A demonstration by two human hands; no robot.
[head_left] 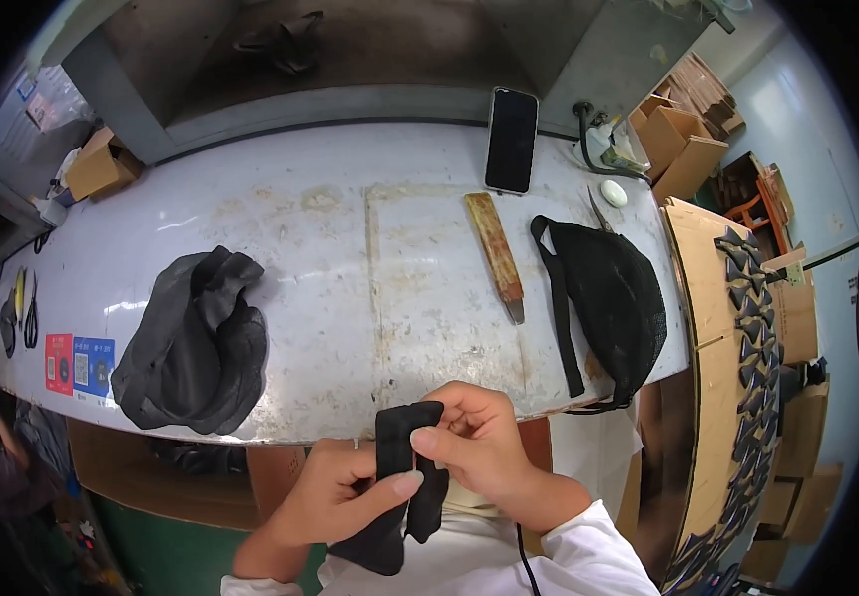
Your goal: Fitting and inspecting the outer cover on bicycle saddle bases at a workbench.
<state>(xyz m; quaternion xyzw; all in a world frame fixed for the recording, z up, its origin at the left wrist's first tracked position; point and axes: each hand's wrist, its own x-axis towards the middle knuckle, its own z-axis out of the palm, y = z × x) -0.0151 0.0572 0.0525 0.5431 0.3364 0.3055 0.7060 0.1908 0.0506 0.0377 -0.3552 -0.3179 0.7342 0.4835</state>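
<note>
Close to my body, just past the table's front edge, both hands grip one folded strip of black cloth. My left hand wraps round its left part, thumb lying across the front. With thumb and fingers, my right hand pinches the strip's upper right end. The strip bends over at the top, and its two tails hang down towards my lap. A crumpled heap of sheer black fabric lies on the table to the left of my hands.
On the white worktable are a rusty flat blade, a black mesh bag, a phone and a white oval object. Scissors lie far left. A cardboard panel holding rows of dark pieces stands right.
</note>
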